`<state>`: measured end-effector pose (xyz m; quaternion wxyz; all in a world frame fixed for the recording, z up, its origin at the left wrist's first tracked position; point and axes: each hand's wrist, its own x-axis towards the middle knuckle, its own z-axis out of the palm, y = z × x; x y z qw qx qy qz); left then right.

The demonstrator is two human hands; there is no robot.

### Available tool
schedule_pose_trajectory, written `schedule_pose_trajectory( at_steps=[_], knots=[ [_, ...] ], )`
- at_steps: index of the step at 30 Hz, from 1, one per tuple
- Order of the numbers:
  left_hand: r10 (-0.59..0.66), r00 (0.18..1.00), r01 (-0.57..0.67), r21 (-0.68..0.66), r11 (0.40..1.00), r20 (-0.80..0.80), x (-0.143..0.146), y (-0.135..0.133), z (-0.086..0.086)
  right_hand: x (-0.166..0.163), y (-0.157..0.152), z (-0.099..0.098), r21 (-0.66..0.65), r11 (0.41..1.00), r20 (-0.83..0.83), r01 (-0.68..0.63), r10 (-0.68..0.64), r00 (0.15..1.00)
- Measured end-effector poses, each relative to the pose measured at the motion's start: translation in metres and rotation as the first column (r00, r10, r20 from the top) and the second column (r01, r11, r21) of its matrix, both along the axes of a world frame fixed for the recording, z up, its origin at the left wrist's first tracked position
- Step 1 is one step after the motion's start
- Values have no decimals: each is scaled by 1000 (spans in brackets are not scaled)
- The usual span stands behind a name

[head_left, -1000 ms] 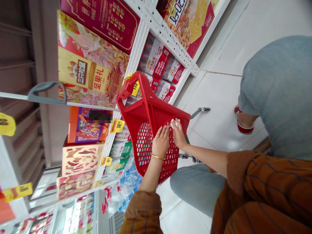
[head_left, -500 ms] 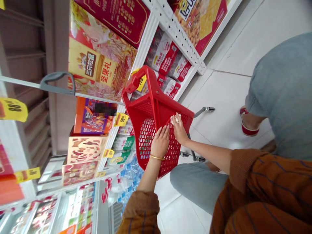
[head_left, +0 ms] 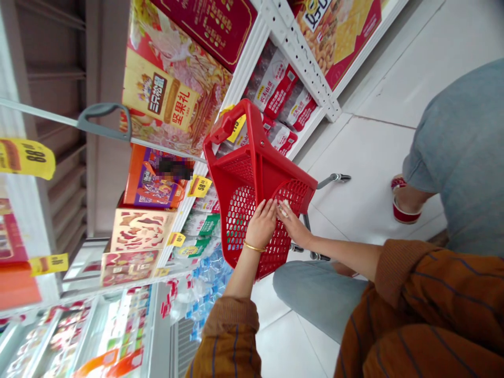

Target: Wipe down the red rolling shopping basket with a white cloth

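Note:
A red wheeled shopping basket [head_left: 271, 176] with perforated sides stands tilted in the view, in front of the shelves. Over its side lies my left hand [head_left: 261, 223], a gold bangle on the wrist, with its fingers stretched out flat. Close beside it, fingertips almost touching the left ones, my right hand [head_left: 294, 227] presses a crumpled white tissue [head_left: 284, 209] against the basket. The tissue is partly covered by my fingers.
Shelves hold gift boxes [head_left: 173, 94], shrink-wrapped bottles [head_left: 275, 86] and yellow price tags [head_left: 200, 186]. A grey-handled rod [head_left: 104, 113] crosses at upper left. Blue-capped water bottles [head_left: 212, 278] stand low down. My jeans-clad knee [head_left: 311, 294] is near the basket, on white floor tiles [head_left: 378, 152].
My right hand with the tissue has slid down the basket side, closer to my left hand. My left hand has shifted slightly up. The whole view has moved a little.

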<state>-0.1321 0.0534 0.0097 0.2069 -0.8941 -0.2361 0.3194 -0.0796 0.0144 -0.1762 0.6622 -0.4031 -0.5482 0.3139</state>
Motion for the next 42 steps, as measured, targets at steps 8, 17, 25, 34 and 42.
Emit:
schedule_pose_trajectory(
  at_steps=[8, 17, 25, 34, 42],
  knots=[
    [86, 991, -87, 8, 996, 100, -21, -15, 2, 21, 41, 26, -135, 961, -33, 243, -250, 968],
    [98, 989, -92, -55, 994, 112, -19, -11, 2, 0, 31, 15, -97, 978, -16, 183, -186, 982],
    [110, 985, -113, 11, 994, 136, -17, -17, -2, -6, 14, 4, -47, 994, 5, 96, -96, 995],
    [217, 962, -232, 83, 969, 164, -2, -44, -41, 22, 10, -25, -82, 996, -2, 39, -39, 999],
    [428, 878, -451, 72, 890, 216, -3, -59, -87, 37, 51, -28, -278, 939, 41, 204, -200, 979]
  ],
)
